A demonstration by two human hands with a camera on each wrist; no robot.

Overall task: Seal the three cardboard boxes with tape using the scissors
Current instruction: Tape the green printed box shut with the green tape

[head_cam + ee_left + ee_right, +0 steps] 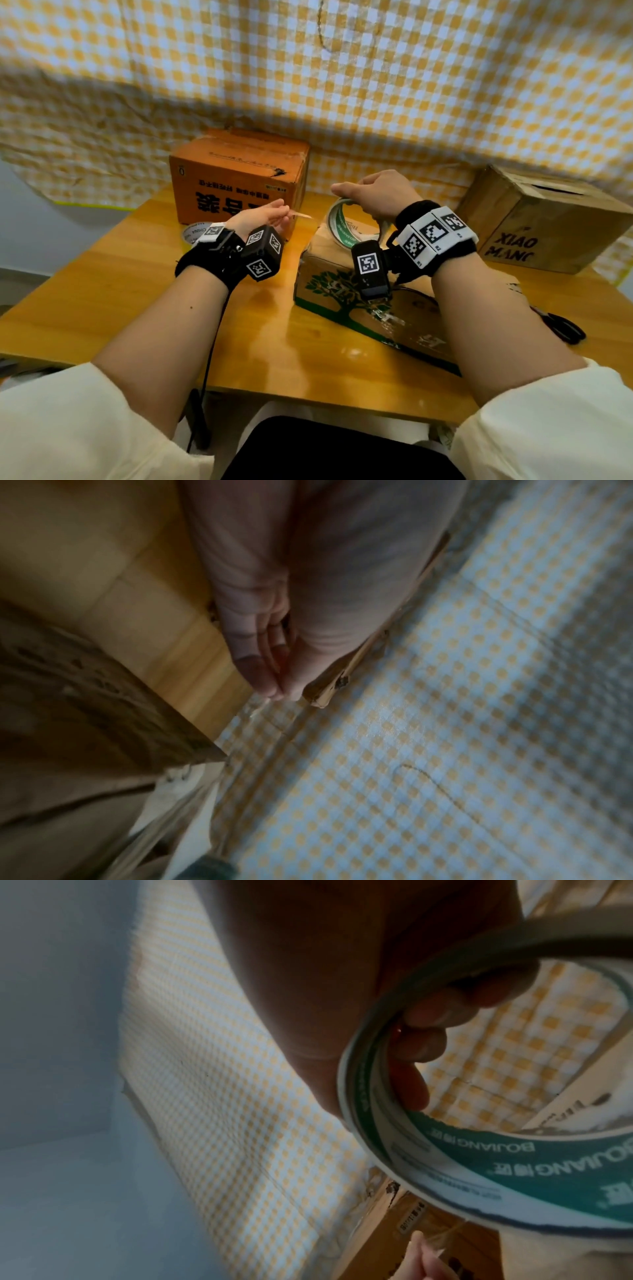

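Note:
My right hand (371, 197) grips a roll of clear tape (346, 222) with a green and white core, held just above the tree-printed cardboard box (346, 301) in front of me. In the right wrist view my fingers (421, 1045) curl through the roll's core (479, 1172). My left hand (265, 214) pinches the free end of the tape (301, 214) to the left of the roll, its fingertips (274, 691) pressed together. An orange box (236, 174) stands behind the left hand, and a brown box (544, 222) sits at the far right. Black scissors (561, 327) lie at the right, behind my right forearm.
A second tape roll (195, 233) lies on the wooden table (137, 308) left of the orange box. A yellow checked cloth (342, 68) hangs behind the table. The table's front edge runs just above my lap.

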